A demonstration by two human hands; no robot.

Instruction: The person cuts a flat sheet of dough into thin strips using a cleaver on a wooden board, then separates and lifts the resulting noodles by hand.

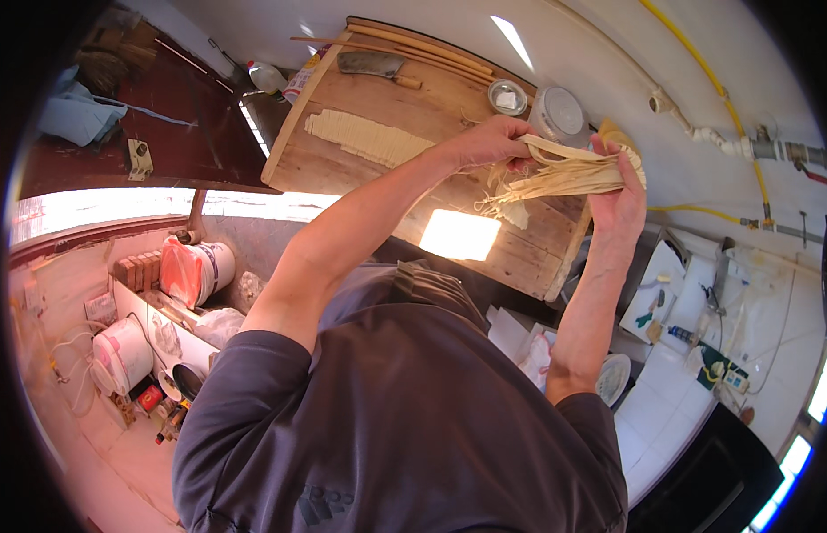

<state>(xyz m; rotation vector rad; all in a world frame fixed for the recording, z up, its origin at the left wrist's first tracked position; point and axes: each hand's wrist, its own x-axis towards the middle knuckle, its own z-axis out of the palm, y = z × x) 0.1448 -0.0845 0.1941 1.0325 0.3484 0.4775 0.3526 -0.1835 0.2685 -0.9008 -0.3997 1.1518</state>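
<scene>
A bundle of fresh-cut noodle strands [566, 174] hangs between my hands over the right part of a wooden board [373, 100]. My left hand [500, 143] pinches some strands at the bundle's upper left. At the other end, my right hand [616, 183] has the folded noodles looped over it, with its fingers raised around them. Loose strand ends droop below, towards the board. Farther left lies a strip of cut noodles [363, 138], flat on the wood, its right end hidden behind my left forearm.
A cleaver [372, 64] and long wooden rolling pins [426, 50] lie along the board's far edge. Beyond my hands stand a metal bowl [507, 97] and a lidded plastic tub [558, 113]. Yellow piping [703, 63] runs along the wall. Bright sunlight hits the board's near side.
</scene>
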